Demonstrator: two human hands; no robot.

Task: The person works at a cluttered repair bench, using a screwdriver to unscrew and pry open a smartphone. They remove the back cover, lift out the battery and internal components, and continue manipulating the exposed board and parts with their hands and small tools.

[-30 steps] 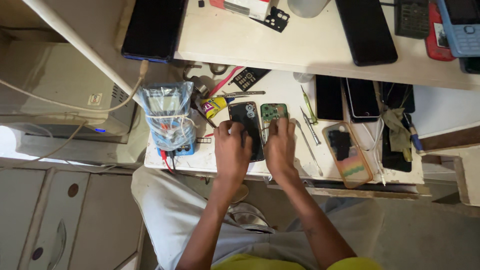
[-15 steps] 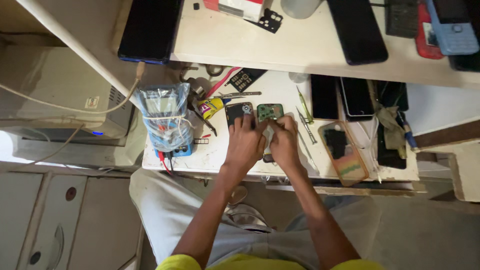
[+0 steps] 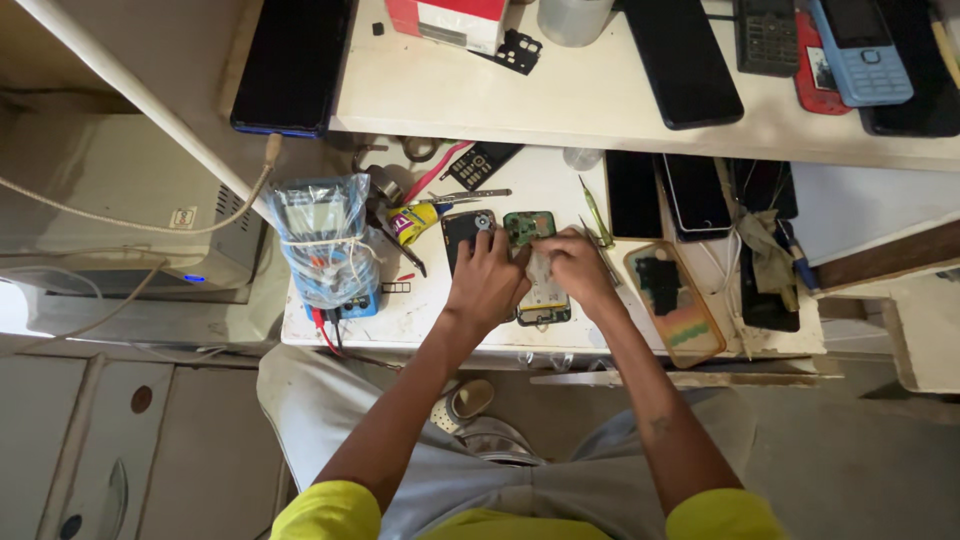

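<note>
1. Head view: both hands meet over an opened phone [image 3: 543, 300] at the middle of the white worktop [image 3: 420, 310].
2. Left hand [image 3: 487, 280] rests on the black phone body, its grip closed on that edge.
3. Right hand [image 3: 572, 268] pinches the green circuit board [image 3: 528, 226] at 12 o'clock of the phone.
4. A bagged multimeter [image 3: 325, 245] sits at 9 o'clock, a rainbow phone case [image 3: 674, 300] at 3 o'clock.
</note>
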